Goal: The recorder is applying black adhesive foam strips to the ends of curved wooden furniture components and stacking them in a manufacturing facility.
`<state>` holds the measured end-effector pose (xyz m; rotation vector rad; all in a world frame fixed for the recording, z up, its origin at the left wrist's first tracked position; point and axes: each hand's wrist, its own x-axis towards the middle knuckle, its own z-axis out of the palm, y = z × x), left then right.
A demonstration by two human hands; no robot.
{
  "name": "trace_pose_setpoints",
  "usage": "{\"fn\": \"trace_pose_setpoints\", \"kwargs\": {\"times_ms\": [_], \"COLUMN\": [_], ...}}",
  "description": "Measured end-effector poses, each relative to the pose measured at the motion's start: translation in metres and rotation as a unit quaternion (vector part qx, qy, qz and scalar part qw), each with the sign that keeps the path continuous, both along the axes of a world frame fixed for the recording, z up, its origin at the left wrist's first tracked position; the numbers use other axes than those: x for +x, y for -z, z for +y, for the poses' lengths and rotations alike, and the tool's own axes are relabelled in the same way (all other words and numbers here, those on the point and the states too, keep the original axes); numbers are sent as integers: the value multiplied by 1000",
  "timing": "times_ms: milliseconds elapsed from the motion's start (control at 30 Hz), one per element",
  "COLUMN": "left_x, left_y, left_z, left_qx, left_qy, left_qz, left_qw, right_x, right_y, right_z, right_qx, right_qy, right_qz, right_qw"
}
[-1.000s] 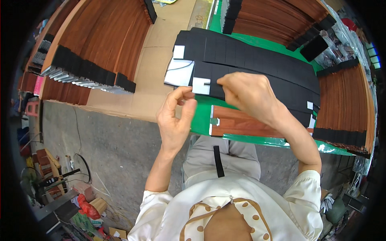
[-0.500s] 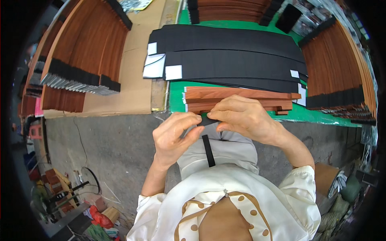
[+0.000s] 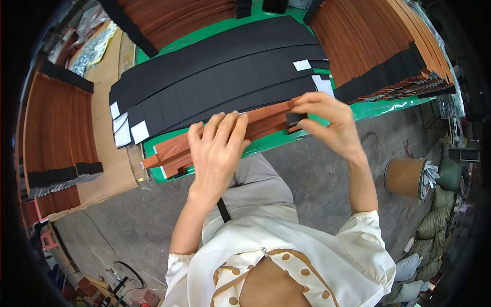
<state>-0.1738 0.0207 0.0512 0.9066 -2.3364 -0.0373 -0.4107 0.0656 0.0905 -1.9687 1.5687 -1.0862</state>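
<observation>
Two reddish-brown wood-grain strips (image 3: 174, 146) lie along the near table edge, slanting up to the right. My left hand (image 3: 217, 148) grips them left of their middle, its fingers bent over the top and the thumb on the near side. At their right end, my right hand (image 3: 332, 120) pinches a small black piece (image 3: 295, 118) between thumb and fingers. That piece is against the strip end and slightly blurred, so its kind is unclear. Just beyond the strips, long black sheets (image 3: 215, 77) lie overlapped, with white patches (image 3: 139, 132) at their ends.
Stacks of wood-grain strips with black-wrapped ends stand at the left (image 3: 59, 123), at the back (image 3: 179, 20) and at the right (image 3: 368, 46). Green sheeting (image 3: 358, 112) and cardboard (image 3: 110, 169) cover the table. A brown bin (image 3: 404, 178) stands on the floor at right.
My hands have parted from the small black piece they held together. The left moved onto the strips; the right carried the piece to their right end. The view has turned.
</observation>
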Motion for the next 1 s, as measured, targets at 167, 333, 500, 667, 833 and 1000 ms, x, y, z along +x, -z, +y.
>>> {"fn": "trace_pose_setpoints", "kwargs": {"times_ms": [167,333,500,667,833,1000], "left_x": [-6,-27,-77,-98,-101,-102], "left_y": [20,2,14,25,23,23], "left_z": [-13,-11,-13,-14,-13,-13], "left_qx": [23,59,96,131,133,128], "left_qy": [-4,-17,-4,-27,-38,-45], "left_qz": [-34,-33,47,85,91,91], "left_qw": [999,998,994,987,986,987], "right_x": [-43,-58,-59,-62,-63,-63], "right_y": [12,25,34,41,42,41], "right_z": [-1,-8,-24,-28,-30,-32], "right_qx": [8,12,-22,-15,-4,-2], "right_qy": [49,36,-26,-51,-56,-60], "right_qz": [11,33,74,75,74,79], "right_qw": [999,999,997,996,996,995]}}
